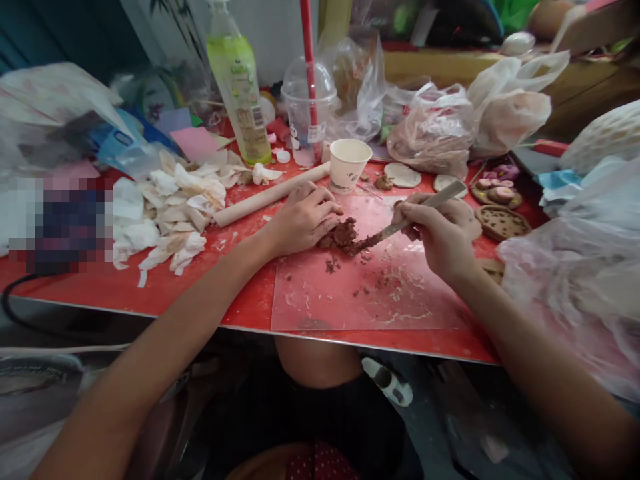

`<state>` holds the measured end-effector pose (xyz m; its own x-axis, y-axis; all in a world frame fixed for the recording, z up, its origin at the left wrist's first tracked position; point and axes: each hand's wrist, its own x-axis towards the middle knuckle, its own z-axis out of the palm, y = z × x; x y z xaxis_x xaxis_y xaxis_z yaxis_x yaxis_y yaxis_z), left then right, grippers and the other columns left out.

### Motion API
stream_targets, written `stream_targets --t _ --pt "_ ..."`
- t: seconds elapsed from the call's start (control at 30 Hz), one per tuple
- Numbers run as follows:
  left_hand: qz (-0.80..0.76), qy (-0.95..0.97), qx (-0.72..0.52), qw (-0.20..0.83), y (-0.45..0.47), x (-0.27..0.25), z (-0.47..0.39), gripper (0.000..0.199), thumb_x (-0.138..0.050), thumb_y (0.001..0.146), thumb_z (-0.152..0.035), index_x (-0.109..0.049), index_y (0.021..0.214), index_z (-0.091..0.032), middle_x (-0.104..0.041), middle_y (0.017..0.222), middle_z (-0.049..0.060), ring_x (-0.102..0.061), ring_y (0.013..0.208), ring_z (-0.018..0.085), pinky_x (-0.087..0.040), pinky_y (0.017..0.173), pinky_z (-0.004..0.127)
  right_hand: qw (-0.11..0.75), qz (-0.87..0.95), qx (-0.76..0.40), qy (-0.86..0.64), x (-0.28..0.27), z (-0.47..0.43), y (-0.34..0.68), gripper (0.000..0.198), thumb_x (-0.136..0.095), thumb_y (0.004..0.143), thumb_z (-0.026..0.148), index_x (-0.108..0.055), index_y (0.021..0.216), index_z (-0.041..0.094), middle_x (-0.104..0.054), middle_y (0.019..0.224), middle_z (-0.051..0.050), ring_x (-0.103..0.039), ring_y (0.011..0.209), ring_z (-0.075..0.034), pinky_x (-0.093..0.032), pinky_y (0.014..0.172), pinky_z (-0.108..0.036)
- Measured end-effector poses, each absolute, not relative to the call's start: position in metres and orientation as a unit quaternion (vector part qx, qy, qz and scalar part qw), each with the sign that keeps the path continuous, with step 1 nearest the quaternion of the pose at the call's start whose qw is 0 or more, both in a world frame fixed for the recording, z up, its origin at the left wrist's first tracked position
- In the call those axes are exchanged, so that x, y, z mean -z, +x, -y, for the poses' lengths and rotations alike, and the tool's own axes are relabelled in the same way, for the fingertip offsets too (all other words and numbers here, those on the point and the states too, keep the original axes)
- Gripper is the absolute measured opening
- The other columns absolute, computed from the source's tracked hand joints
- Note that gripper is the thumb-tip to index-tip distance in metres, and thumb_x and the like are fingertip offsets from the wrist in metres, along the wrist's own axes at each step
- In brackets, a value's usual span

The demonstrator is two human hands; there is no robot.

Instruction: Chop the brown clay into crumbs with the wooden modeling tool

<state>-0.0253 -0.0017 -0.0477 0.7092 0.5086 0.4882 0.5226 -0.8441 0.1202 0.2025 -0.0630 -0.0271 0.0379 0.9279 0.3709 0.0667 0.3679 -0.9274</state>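
On a clear plastic sheet lies a crumbly lump of brown clay, with loose crumbs around it. My left hand rests at the lump's left side, its fingers stretched and bent slightly, touching the clay's edge. Closed in my right hand is a flat modelling tool, held slantwise. Brown clay coats its lower end, which touches the right side of the lump. Just behind the lump stands a white paper cup, its contents hidden.
A rolling pin lies behind my left hand, beside crumpled tissues. Farther back are a green-yellow bottle and a domed plastic cup. Flat clay discs, decorated round pieces and plastic bags crowd the right side.
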Motion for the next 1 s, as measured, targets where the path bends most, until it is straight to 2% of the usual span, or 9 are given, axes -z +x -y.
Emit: stream_targets --t 0.17,0.33,0.43,0.6,0.83,1.0 --pt "0.265 -0.925 0.265 0.058 -0.0283 0.0404 0.0055 0.029 -0.043 0.097 -0.033 -0.066 0.102 -0.015 -0.064 0.104 0.008 -0.052 0.102 0.025 -0.041 0.093 0.043 0.62 0.532 -0.383 -0.431 0.0221 0.0607 0.2051 0.019 -0.057 0.073 0.02 -0.06 0.055 0.019 -0.052 0.052 0.001 -0.039 0.044 -0.006 -0.022 0.039 -0.024" --pt "0.259 -0.929 0.253 0.081 -0.0292 0.0402 0.0057 0.03 -0.042 0.097 -0.033 -0.066 0.101 -0.015 -0.064 0.104 0.009 -0.052 0.101 0.026 -0.041 0.091 0.044 0.575 0.537 -0.405 -0.466 0.0269 0.0572 0.2057 0.021 -0.059 0.077 0.02 -0.063 0.057 0.019 -0.048 0.045 0.003 -0.038 0.039 -0.006 -0.02 0.037 -0.024" --pt "0.258 -0.928 0.254 0.087 -0.0287 0.041 0.0054 0.03 -0.041 0.097 -0.032 -0.066 0.1 -0.016 -0.064 0.103 0.008 -0.052 0.1 0.025 -0.041 0.09 0.044 0.568 0.548 -0.408 -0.459 0.03 0.0582 0.2041 0.021 -0.061 0.08 0.021 -0.064 0.059 0.019 -0.05 0.047 0.002 -0.04 0.04 -0.006 -0.023 0.038 -0.024" --pt "0.261 -0.929 0.246 0.087 -0.0286 0.041 0.0051 0.031 -0.04 0.098 -0.031 -0.067 0.099 -0.015 -0.064 0.102 0.009 -0.053 0.099 0.025 -0.042 0.088 0.044 0.509 0.623 -0.394 -0.445 0.0299 0.0623 0.2012 0.02 -0.063 0.082 0.027 -0.068 0.065 0.018 -0.054 0.053 0.002 -0.044 0.044 -0.007 -0.027 0.04 -0.024" --pt "0.269 -0.927 0.243 0.101 -0.0285 0.0416 0.0042 0.032 -0.038 0.098 -0.031 -0.066 0.099 -0.015 -0.064 0.101 0.008 -0.054 0.099 0.024 -0.042 0.088 0.044 0.636 0.546 -0.331 -0.434 0.0281 0.059 0.2027 0.024 -0.06 0.078 0.02 -0.063 0.055 0.019 -0.051 0.047 0.004 -0.037 0.039 -0.006 -0.018 0.036 -0.024" --pt "0.269 -0.927 0.238 0.106 -0.0296 0.0417 0.0034 0.031 -0.041 0.098 -0.033 -0.066 0.101 -0.014 -0.064 0.103 0.009 -0.053 0.101 0.026 -0.041 0.09 0.044 0.675 0.542 -0.244 -0.437 0.0282 0.0566 0.2064 0.027 -0.057 0.077 0.015 -0.059 0.051 0.02 -0.051 0.051 0.003 -0.037 0.041 -0.007 -0.021 0.039 -0.026"
